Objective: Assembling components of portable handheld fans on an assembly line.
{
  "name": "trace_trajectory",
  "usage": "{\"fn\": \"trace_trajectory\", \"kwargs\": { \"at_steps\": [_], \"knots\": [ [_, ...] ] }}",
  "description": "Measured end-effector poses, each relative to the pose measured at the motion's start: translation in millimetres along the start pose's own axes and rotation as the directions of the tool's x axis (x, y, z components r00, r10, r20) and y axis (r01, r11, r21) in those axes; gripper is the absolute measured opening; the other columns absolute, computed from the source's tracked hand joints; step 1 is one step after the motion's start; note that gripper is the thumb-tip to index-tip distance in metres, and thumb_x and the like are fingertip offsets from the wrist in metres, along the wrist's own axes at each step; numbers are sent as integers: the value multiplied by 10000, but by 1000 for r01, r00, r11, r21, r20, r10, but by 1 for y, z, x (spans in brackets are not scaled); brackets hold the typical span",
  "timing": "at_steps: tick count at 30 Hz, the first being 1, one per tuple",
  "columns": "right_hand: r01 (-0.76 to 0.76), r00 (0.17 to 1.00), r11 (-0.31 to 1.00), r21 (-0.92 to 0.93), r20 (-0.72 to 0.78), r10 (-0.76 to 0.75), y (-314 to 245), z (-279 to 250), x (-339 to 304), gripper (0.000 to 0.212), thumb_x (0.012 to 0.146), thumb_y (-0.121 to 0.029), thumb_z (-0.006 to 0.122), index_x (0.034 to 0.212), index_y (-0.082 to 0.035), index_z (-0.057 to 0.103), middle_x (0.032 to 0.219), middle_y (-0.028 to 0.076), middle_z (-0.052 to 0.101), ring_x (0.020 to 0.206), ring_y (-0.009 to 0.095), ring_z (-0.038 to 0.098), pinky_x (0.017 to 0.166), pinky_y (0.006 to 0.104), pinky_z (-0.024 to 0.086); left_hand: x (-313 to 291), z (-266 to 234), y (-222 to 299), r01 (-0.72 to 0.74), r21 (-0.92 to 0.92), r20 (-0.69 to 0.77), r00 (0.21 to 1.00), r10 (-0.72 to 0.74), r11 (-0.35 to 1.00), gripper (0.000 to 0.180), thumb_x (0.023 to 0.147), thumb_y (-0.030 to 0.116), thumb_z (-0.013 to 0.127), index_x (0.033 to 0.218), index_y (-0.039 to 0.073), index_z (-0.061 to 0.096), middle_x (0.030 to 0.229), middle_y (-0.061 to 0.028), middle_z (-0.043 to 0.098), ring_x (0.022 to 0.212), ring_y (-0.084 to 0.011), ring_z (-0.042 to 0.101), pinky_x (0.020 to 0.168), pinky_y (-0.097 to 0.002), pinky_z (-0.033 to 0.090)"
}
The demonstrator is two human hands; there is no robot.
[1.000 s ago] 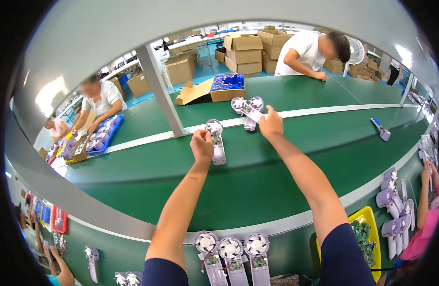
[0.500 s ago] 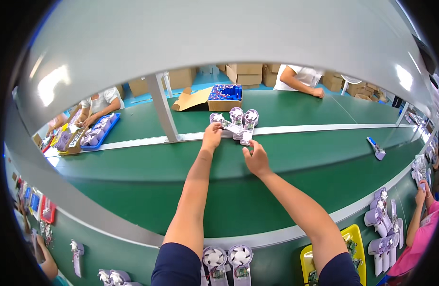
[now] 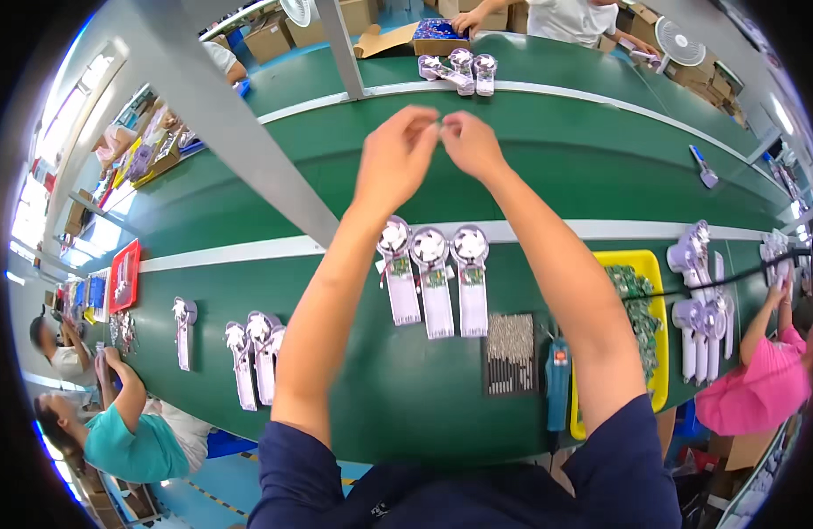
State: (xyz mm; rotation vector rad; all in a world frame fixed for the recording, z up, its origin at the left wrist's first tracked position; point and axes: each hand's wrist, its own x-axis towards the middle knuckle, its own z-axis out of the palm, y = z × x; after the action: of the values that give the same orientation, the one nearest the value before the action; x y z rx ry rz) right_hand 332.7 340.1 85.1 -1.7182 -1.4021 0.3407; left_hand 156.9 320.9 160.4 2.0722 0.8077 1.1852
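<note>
My left hand (image 3: 396, 157) and my right hand (image 3: 473, 146) are raised over the green conveyor belt (image 3: 565, 176), fingertips meeting. The left fingers curl toward the thumb and are slightly blurred. My right fingers are pinched together; anything small between the fingertips is too hidden to make out. Beyond them, three white-and-lilac handheld fans (image 3: 460, 70) lie close together at the far metal rail, apart from both hands. Between my forearms, three more handheld fans (image 3: 437, 300) lie side by side on the near bench, housings uncovered, showing green circuit boards.
Right of the near fans are a block of small screws (image 3: 510, 353), a teal electric screwdriver (image 3: 557, 388) and a yellow tray (image 3: 660, 353) of circuit boards. More fans (image 3: 255, 353) lie left. A grey post (image 3: 239, 132) slants across the left side. Co-workers sit at both sides and across.
Both hands have left the fans at the far rail and drawn back toward me, coming together. My view has tilted down. Across the belt, a co-worker's hand now reaches into the cardboard box.
</note>
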Motion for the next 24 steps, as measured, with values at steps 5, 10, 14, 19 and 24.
{"fn": "trace_trajectory", "kwargs": {
  "at_steps": [5, 10, 14, 19, 24],
  "knots": [
    [236, 814, 769, -595, 553, 178, -67, -82, -130, 682, 751, -562, 737, 1200, -71, 587, 1134, 162, 686, 1042, 349, 665, 871, 458, 533, -132, -55, 13, 188, 410, 160, 948, -273, 892, 477, 834, 211, 748, 1261, 62, 596, 973, -118, 651, 826, -222, 621, 746, -344, 520],
    [362, 708, 693, -623, 668, 231, -91, -101, -190, 694, 752, -520, 771, 1224, -69, 534, 1053, 184, 696, 997, 370, 672, 838, 461, 534, -178, -50, -8, 162, 147, 338, 919, -203, 976, 526, 811, 106, 732, 1303, 75, 549, 1151, -138, 530, 918, -300, 592, 846, -386, 503],
    [335, 811, 810, -482, 586, 13, -60, -84, -199, 485, 824, -408, 730, 1180, -121, 568, 976, 113, 697, 932, 316, 680, 783, 447, 533, -179, -37, -17, 165, 127, 108, 978, -179, 978, 510, 813, 59, 719, 1292, 83, 543, 1132, -128, 523, 841, -285, 588, 804, -372, 513],
    [363, 864, 851, -380, 479, -155, -40, -66, -203, 215, 875, -271, 674, 1020, -113, 660, 925, 87, 682, 869, 287, 670, 732, 423, 527, -183, -28, -42, 77, 133, 86, 992, -89, 988, 481, 816, 35, 712, 1265, 78, 545, 1070, -108, 544, 779, -251, 572, 746, -346, 505],
    [312, 905, 926, -212, 364, -221, -31, -56, -201, 149, 879, -206, 646, 917, -70, 694, 876, 115, 682, 840, 311, 668, 717, 427, 524, -182, -23, -31, 74, 31, 16, 997, -74, 997, 358, 827, -1, 689, 1174, 51, 620, 1138, -86, 572, 690, -206, 541, 686, -324, 491]
  ]
}}
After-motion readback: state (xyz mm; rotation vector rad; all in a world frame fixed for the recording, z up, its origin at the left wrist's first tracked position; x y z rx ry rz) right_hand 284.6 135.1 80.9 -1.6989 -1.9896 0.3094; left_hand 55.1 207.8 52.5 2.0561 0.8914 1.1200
